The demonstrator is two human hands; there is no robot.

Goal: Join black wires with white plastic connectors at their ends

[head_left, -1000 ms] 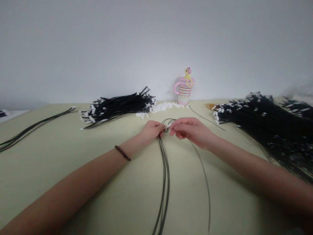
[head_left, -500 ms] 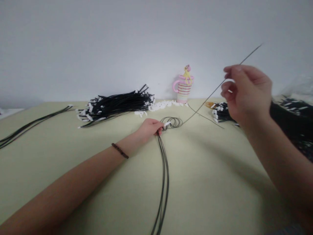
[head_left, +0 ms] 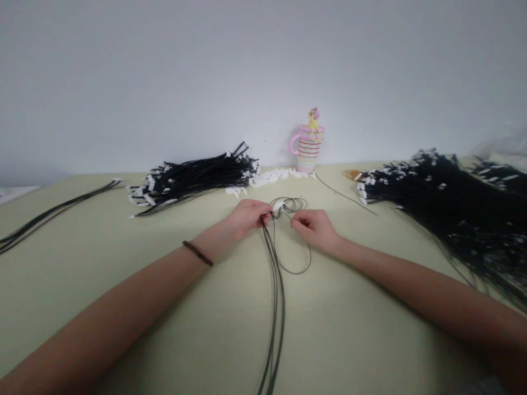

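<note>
1. My left hand point(head_left: 247, 216) is pinching the black cords point(head_left: 273, 285) at a small white end piece point(head_left: 279, 207); my right hand point(head_left: 313, 229) is pinching one thin strand point(head_left: 310, 255) just beside.
2. The cord coils point(head_left: 297, 204) lie on the tabletop point(head_left: 362, 329), between my hands.
3. I judge this is the threading step; the loose strand needs a gentle pull.

1. The right hand point(head_left: 315, 229) is down near the table point(head_left: 102, 219), just beside the left hand point(head_left: 247, 216), no longer raised high on the right.
2. The thin black cord point(head_left: 297, 270) now sags in a loop toward the near side, no longer stretched up and rightward.
</note>
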